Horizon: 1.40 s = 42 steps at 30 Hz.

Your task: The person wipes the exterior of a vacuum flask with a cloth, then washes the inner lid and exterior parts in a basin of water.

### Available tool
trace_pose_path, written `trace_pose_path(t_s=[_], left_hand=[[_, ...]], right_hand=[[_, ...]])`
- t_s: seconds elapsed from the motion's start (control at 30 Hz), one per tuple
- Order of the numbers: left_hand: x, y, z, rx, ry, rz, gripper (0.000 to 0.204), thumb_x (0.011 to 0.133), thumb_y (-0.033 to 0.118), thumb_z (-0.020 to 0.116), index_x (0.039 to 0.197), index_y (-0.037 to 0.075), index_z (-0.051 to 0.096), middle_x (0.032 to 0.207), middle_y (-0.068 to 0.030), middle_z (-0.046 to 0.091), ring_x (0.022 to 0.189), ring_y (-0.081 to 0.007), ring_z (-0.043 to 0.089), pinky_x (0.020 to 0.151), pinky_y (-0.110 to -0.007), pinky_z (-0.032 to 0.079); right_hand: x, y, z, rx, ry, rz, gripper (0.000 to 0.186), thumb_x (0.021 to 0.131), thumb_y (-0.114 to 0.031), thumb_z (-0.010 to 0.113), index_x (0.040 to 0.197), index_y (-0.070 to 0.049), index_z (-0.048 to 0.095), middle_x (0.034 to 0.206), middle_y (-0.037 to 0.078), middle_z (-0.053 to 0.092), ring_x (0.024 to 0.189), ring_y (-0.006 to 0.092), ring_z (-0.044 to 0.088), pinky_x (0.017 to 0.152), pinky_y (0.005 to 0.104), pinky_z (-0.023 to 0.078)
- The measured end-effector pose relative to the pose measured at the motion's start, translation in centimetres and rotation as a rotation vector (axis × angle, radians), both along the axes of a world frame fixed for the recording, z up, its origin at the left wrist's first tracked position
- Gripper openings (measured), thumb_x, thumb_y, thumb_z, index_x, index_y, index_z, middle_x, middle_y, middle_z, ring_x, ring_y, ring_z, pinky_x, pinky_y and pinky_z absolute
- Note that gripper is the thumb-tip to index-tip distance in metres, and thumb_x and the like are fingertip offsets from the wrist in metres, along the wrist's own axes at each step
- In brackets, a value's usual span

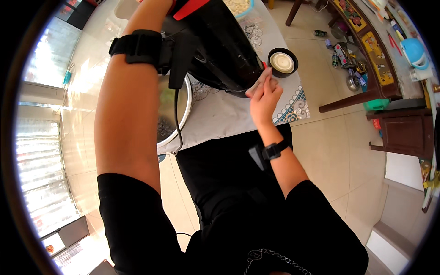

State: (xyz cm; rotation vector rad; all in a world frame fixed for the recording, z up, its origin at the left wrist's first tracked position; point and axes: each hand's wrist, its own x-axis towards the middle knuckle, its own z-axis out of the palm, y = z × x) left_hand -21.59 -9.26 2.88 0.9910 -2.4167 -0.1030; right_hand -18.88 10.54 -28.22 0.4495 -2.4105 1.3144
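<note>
A large black jug-like appliance with red trim lies tilted across the table's far side, its kind not clear. My left forearm reaches past it to the top edge; only the base of my left hand shows beside the red part, its fingers out of frame. At the appliance's near right end is my right hand, fingers pressed together on a pale thin piece against the black body. Close by those fingers sits a round black cap with a whitish middle.
A white-rimmed basin with greenish and dark contents stands partly behind my left forearm. Beyond the appliance is a blue-rimmed container of pale pieces. The grey patterned tablecloth ends near my lap. Right lies a wooden table with clutter beneath.
</note>
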Motion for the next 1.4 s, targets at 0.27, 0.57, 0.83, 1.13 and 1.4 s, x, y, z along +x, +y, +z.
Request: trace_pose_path(t_s=[0.27,0.57,0.83,1.13,1.4], left_hand=[[-0.3,-1.7,-0.8,0.052,0.192,-0.178,0.051,0.069,0.042,0.066,0.097,-0.001,0.068,0.100,-0.0228,0.066,0.092,-0.0339,0.065,0.082,-0.040,0.051],[0.1,-1.5,-1.0,0.029,0.149,-0.055,0.055,0.068,0.043,0.066,0.098,-0.003,0.066,0.096,-0.0241,0.066,0.089,-0.0343,0.065,0.080,-0.039,0.052],[0.5,1.0,-0.3,-0.065,0.152,-0.092,0.053,0.069,0.046,0.064,0.093,-0.001,0.069,0.097,-0.0233,0.066,0.090,-0.0344,0.065,0.080,-0.040,0.052],[-0.2,-0.3,0.2,-0.004,0.153,-0.154,0.054,0.067,0.050,0.065,0.091,0.002,0.071,0.094,-0.0207,0.068,0.088,-0.0332,0.066,0.079,-0.041,0.052],[0.4,3.0,1.2,0.024,-0.018,-0.079,0.054,0.068,0.050,0.063,0.090,0.002,0.071,0.095,-0.0206,0.068,0.089,-0.0332,0.066,0.079,-0.041,0.051]], right_hand=[[4.9,3.2,-2.2,-0.487,-0.601,0.361,0.026,0.095,-0.002,0.037,0.104,0.006,0.061,0.088,0.010,0.050,0.061,0.0141,0.055,0.052,0.0256,0.055],[-0.4,0.3,0.7,-0.205,-0.134,0.115,0.045,0.092,-0.016,0.052,0.128,0.010,0.045,0.113,0.022,0.049,0.101,0.0366,0.042,0.090,0.0417,0.038],[-3.3,0.8,0.4,-0.117,-0.234,0.140,0.038,0.092,-0.012,0.047,0.123,0.009,0.049,0.111,0.023,0.050,0.099,0.0355,0.044,0.086,0.0414,0.038],[0.3,1.0,2.5,-0.131,0.169,0.184,0.035,0.093,-0.013,0.046,0.125,0.001,0.054,0.106,0.018,0.053,0.098,0.0344,0.045,0.087,0.0401,0.039],[-9.4,0.7,4.2,-0.050,-0.570,0.420,0.029,0.088,-0.014,0.042,0.092,0.001,0.067,0.083,0.015,0.062,0.095,0.0352,0.049,0.089,0.0429,0.038]])
